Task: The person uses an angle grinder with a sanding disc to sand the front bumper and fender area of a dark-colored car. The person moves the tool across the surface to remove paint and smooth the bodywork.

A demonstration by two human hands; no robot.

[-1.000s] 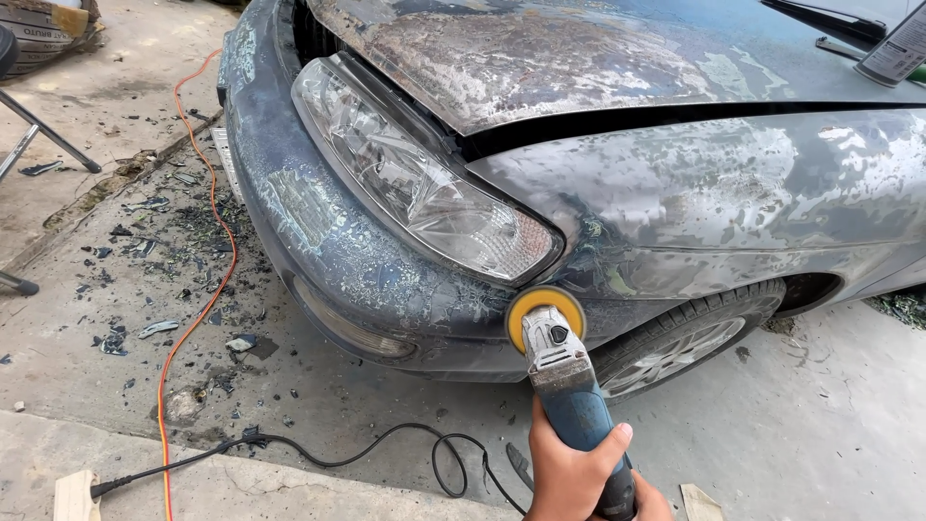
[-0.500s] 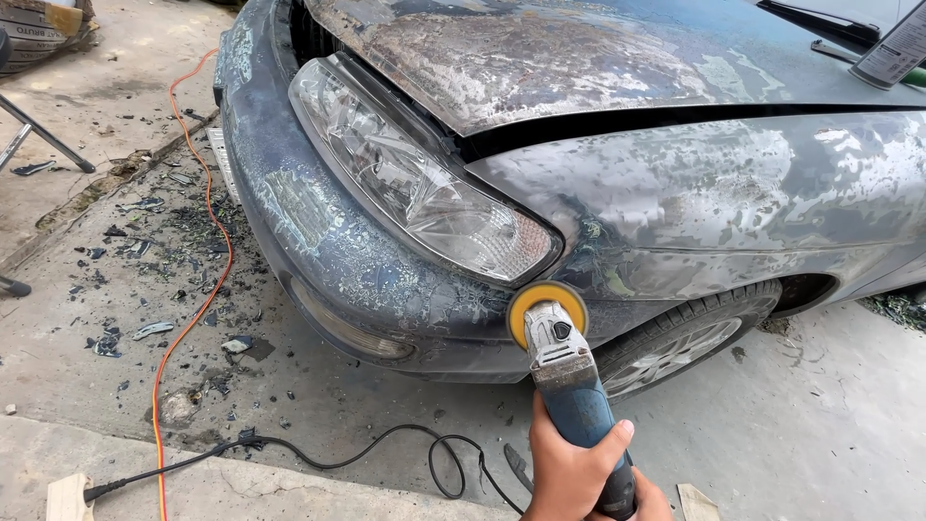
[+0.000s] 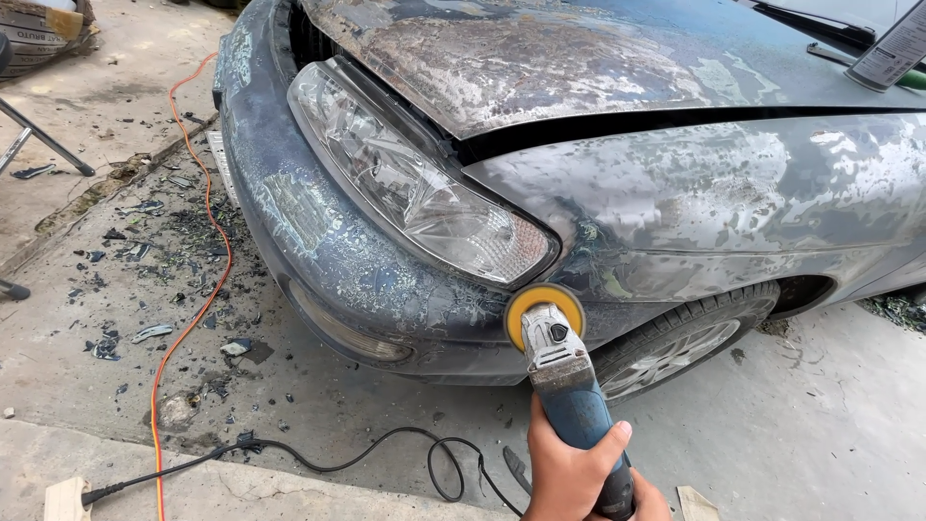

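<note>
My left hand [image 3: 569, 468] is wrapped around the blue handle of an angle grinder [image 3: 569, 386], thumb over the top. A sliver of another hand, probably my right hand [image 3: 654, 502], shows at the bottom edge by the handle's end; its grip is hidden. The grinder's yellow-backed round pad [image 3: 545, 307] rests against the car's front bumper [image 3: 328, 241], just below the outer corner of the headlight [image 3: 415, 183]. The bumper, fender [image 3: 714, 203] and hood [image 3: 540, 58] are dark with patchy, partly stripped paint.
The front wheel [image 3: 675, 347] sits just right of the pad. A black cord [image 3: 367, 458] loops over the concrete, and an orange cable [image 3: 198, 260] runs along the left. Broken shards and debris [image 3: 145, 289] litter the ground. A spray can [image 3: 892, 48] stands on the hood.
The pad stays at the same spot on the bumper below the headlight. The view has shifted only slightly.
</note>
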